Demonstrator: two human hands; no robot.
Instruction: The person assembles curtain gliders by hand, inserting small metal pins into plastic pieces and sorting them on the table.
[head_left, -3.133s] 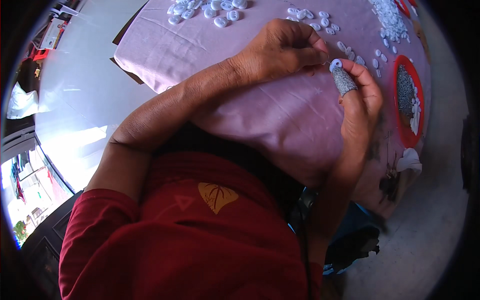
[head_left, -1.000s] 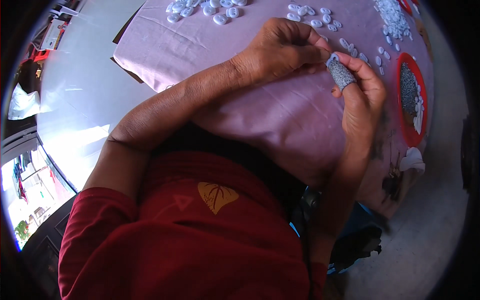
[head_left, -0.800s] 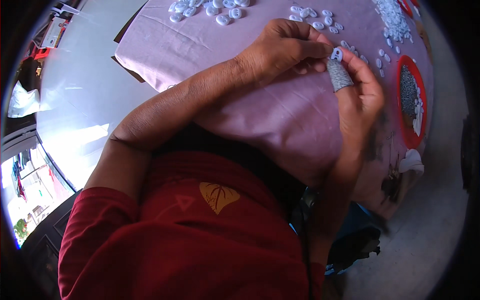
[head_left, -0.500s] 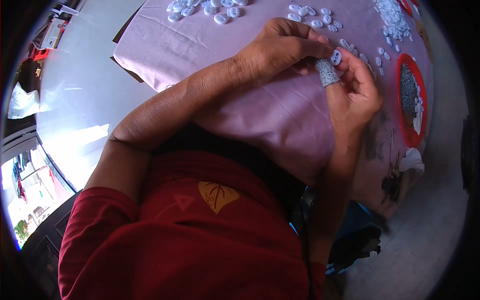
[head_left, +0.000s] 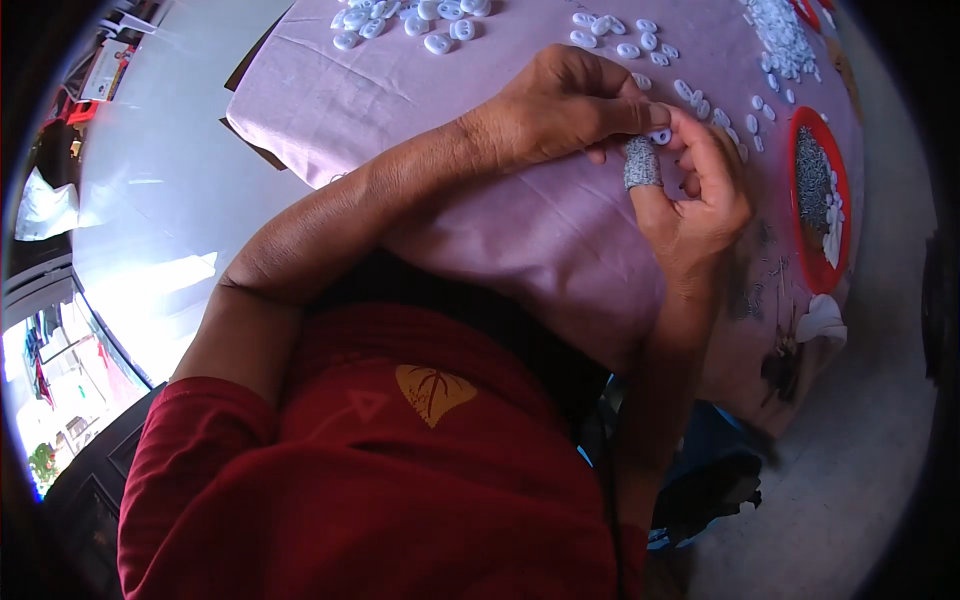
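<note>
A small white oval plastic piece with two holes (head_left: 661, 137) is pinched where my two hands meet above the table's right part. My left hand (head_left: 572, 108) is closed, its thumb and forefinger pressing on the piece from the left. My right hand (head_left: 703, 195) is closed as well, fingers bent round the piece's other side. A grey knitted sleeve (head_left: 642, 164) wraps the right thumb. The fingers hide much of the piece, and anything smaller between them cannot be made out. Loose white oval pieces (head_left: 698, 98) lie on the cloth just beyond my hands.
A pink cloth (head_left: 330, 100) covers the table. More white ovals (head_left: 438, 43) lie at the far edge, and a heap of small white parts (head_left: 785, 40) at the far right. A red oval tray (head_left: 842, 232) holds small grey metal parts and white pieces. Pliers-like dark tools (head_left: 781, 370) lie near a white cloth (head_left: 822, 320).
My right hand has shifted slightly left and down, closer to the left hand. The white oval piece has tilted and moved down, with more of it covered by fingers.
</note>
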